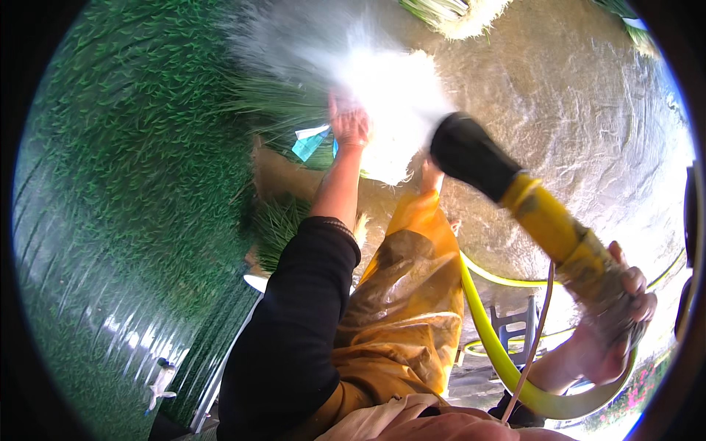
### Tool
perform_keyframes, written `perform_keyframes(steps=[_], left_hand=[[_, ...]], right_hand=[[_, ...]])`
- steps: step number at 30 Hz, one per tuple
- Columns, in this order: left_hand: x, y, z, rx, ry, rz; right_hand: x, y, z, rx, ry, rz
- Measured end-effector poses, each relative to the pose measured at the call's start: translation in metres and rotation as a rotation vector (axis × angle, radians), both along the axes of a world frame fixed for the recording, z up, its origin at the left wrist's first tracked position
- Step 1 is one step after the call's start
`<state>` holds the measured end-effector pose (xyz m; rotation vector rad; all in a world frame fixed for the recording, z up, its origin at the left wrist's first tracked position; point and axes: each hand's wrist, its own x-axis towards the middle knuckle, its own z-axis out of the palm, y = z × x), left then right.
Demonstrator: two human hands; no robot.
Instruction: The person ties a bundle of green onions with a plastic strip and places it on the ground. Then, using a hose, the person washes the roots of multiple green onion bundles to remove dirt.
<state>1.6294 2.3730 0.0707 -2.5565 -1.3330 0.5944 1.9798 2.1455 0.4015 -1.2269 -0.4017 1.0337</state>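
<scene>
My left hand point(350, 125) lies palm down on a bundle of long green stalks with pale roots point(408, 138), which look like scallions. White spray and glare hide its fingertips, so its grip cannot be made out. A blue and white strip point(311, 142) shows at the bundle beside this hand. Over to the right, my right hand point(626, 314) is closed around a muddy yellow spray pipe point(551, 226) with a black nozzle point(474, 154). Water bursts from the nozzle onto the bundle's root end, which is washed out by brightness.
Grass-like greenery point(132, 143) fills the left side. Another rooted bundle point(469, 19) lies on the wet brown ground point(529, 110) at the top; a smaller one point(281, 229) lies near my left forearm. A yellow hose point(491, 342) loops beside my orange waterproof trousers point(408, 308).
</scene>
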Motion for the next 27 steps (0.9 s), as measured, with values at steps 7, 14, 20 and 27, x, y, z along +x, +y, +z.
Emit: perform_keyframes(steps=[7, 14, 20, 27], left_hand=[[0.039, -0.004, -0.007, -0.103, -0.406, 0.011], [0.035, 0.005, 0.012, -0.079, -0.517, -0.04], [0.068, 0.059, -0.025, -0.117, -0.615, -0.107], [0.041, -0.027, 0.05, 0.003, -1.049, 0.113]], right_hand=[[0.007, -0.037, -0.001, -0.136, -0.04, 0.005], [0.009, -0.07, -0.03, -0.08, -0.16, -0.005], [-0.014, -0.072, -0.034, -0.448, -0.351, -0.216], [-0.008, -0.113, -0.029, -0.183, 0.023, -0.269]])
